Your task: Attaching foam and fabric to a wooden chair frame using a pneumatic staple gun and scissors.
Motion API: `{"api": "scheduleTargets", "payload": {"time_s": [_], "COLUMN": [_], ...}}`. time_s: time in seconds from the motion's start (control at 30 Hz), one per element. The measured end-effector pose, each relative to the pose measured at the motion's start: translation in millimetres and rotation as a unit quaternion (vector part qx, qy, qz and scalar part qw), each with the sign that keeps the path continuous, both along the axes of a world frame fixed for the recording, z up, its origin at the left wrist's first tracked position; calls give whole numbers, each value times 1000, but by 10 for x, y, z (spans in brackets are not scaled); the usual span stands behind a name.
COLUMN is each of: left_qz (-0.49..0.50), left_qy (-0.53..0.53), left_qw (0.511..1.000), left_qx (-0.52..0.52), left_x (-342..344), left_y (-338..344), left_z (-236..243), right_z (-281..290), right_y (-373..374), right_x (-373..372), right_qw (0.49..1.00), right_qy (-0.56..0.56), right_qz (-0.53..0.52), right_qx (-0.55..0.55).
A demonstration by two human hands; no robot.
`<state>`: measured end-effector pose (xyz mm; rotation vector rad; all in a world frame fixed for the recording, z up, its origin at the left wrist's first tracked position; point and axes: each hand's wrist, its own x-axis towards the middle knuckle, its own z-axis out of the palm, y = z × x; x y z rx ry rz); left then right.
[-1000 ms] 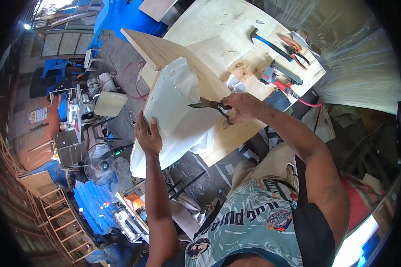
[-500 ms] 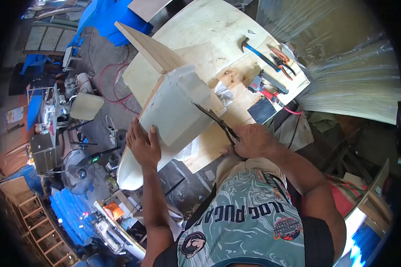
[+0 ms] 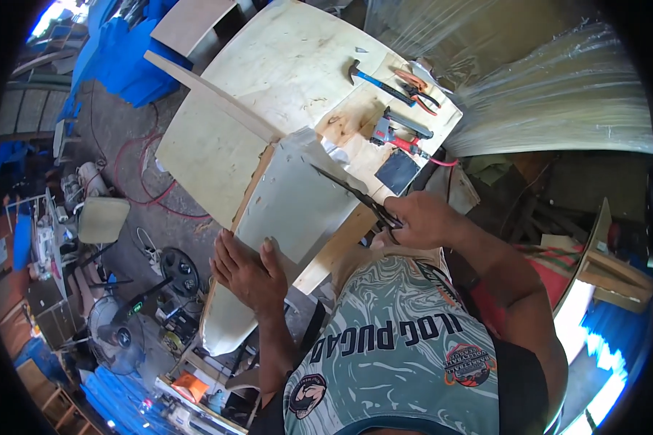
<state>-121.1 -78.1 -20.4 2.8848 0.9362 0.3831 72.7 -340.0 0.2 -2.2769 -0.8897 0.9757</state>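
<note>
My right hand is closed around the handles of dark scissors. Their blades lie along the right edge of a pale sheet, which covers a wooden panel with a bare wood edge. Whether the blades are apart is hard to make out. On the lower left of the covered panel rests my left hand, palm down, its fingers stretched out and the thumb apart. A long wooden board juts from the panel's upper end toward the far left.
A plywood table carries a hammer, orange-handled pliers, a red and grey air stapler and a black square. A red hose curls on the floor at left. A fan stands lower left; plastic-wrapped material is at right.
The view has shifted, so the table and tools appear farther left. The covered panel has tilted, showing more of its wood edge. Both hands keep their places on panel and scissors.
</note>
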Motion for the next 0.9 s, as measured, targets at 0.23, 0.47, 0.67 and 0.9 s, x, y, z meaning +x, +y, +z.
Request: {"api": "scheduleTargets", "payload": {"time_s": [0.23,0.47,0.67,0.9], "left_qz": [9,2,3,1], "left_qy": [8,1,-6,-7], "left_qw": [1000,1000,1000,1000], "left_qx": [-7,-14,-20,-20], "left_x": [-19,-21,-22,-13], "left_y": [12,-2,5,12], "left_z": [13,10,5,17], "right_z": [206,257,433,305], "right_y": [242,202,481,469], "right_x": [89,148,301,282], "right_qw": [994,989,987,999], "right_qy": [-28,-2,-14,6], "right_qz": [48,61,86,25], "right_qx": [-90,-132,-138,-38]}}
